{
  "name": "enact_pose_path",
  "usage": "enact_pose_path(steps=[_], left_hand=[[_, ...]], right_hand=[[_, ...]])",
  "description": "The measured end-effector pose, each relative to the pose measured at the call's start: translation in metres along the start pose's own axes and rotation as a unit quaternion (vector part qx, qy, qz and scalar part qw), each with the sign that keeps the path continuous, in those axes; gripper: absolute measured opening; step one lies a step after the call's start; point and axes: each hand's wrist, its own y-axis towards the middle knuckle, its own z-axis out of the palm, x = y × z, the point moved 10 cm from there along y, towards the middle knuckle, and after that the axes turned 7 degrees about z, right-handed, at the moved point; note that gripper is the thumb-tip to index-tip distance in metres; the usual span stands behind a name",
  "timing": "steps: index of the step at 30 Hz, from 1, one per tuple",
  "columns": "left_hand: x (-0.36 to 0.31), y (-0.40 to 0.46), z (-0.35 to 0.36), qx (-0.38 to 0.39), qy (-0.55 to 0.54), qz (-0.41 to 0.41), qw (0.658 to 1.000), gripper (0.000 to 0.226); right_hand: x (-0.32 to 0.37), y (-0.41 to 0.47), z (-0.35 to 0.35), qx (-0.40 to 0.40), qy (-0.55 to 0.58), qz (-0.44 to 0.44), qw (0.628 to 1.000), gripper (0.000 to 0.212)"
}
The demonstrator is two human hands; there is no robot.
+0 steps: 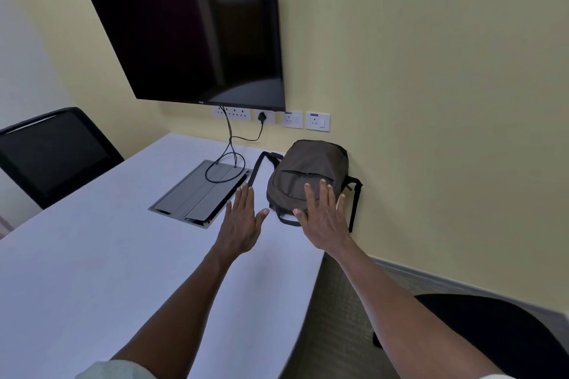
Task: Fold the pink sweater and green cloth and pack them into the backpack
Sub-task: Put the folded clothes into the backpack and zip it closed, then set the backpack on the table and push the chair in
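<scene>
Both forearms stretch out from the bottom edge over the white table (92,255), bare from pale cuffs. Far left, a black chair (52,151) is tucked against the table, and a dark screen (191,37) hangs on the yellow wall above it. Moving in, a grey cable hatch (200,194) is set into the tabletop with leads looping up to the wall sockets (271,118).

Now the left hand (241,221): fingers straight and close together, thumb out, palm down, holding nothing, hovering just beside the bag's black strap (257,168). Next along, the backpack (308,175), grey-brown, sits near the table's far right corner close to the wall, front pocket facing up. The right hand (323,218) is spread wide, fingers apart, gripping nothing, fingertips over the bag's near edge. Whether it actually touches the fabric I can't quite tell from this angle.

No pink sweater, no green cloth anywhere in sight, so folding hasn't begun, I'd say; this looks like reaching for the bag. To do it well, take it by the top handle or both sides, draw it toward the open middle of the table, keep the straps from snagging the cables, and find the main zip.

Far right, a dark seat (492,338) sits low over the floor.
</scene>
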Motion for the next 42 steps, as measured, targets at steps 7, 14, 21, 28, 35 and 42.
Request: enact_pose_path(steps=[7, 14, 21, 28, 35, 42], left_hand=[[-0.044, -0.064, -0.015, -0.016, -0.001, 0.004, 1.0, 0.073], [-0.086, -0.129, -0.024, -0.011, 0.005, 0.008, 1.0, 0.082], [-0.104, -0.175, -0.042, -0.02, 0.004, 0.015, 1.0, 0.081], [-0.104, -0.226, -0.059, -0.022, 0.007, 0.038, 0.999, 0.082], [-0.112, -0.281, -0.068, -0.01, -0.015, 0.054, 0.998, 0.081], [-0.147, -0.302, -0.058, -0.003, -0.017, 0.085, 0.996, 0.075]], right_hand=[[-0.013, -0.071, -0.029, -0.004, -0.015, -0.021, 1.0, 0.08], [-0.018, -0.142, -0.044, 0.008, -0.009, -0.025, 1.0, 0.07], [-0.017, -0.195, -0.066, 0.001, -0.019, -0.012, 1.0, 0.07], [-0.016, -0.245, -0.087, -0.021, -0.008, 0.027, 0.999, 0.069], [-0.01, -0.308, -0.104, -0.021, 0.003, 0.062, 0.998, 0.068], [-0.029, -0.359, -0.117, -0.027, -0.01, 0.093, 0.995, 0.069]])
